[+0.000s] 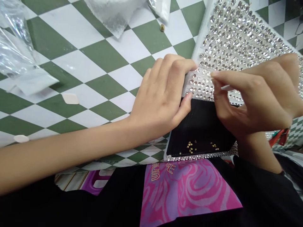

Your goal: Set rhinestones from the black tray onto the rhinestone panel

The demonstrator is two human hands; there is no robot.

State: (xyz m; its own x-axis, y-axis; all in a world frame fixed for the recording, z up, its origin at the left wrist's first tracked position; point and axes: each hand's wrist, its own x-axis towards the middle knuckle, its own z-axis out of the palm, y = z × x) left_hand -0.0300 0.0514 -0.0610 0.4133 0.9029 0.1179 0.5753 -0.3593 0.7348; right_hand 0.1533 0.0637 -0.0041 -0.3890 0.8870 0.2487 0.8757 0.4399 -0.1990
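Observation:
A white panel [236,41] set with rows of clear faceted rhinestones slants away on the right. A black surface [201,126] borders its near end, with several small gold pointed stones [190,145] lying loose on it and a rhinestone strip along its near edge. My left hand [163,88] lies at the panel's left edge, index fingertip on the rhinestone end, thumb apart at the black surface. Over the rhinestones, my right hand [255,91] has its thumb and index finger pinched together. Whatever sits between those fingertips is too small to make out.
A green and white diamond-patterned tabletop [94,53] carries clear plastic bags [19,47], a bag of white material [113,12], pale diamond-shaped pieces [71,98] and one gold stone [162,27]. Below the table edge are a pink-purple swirled print [189,192] and a purple plastic item [94,184].

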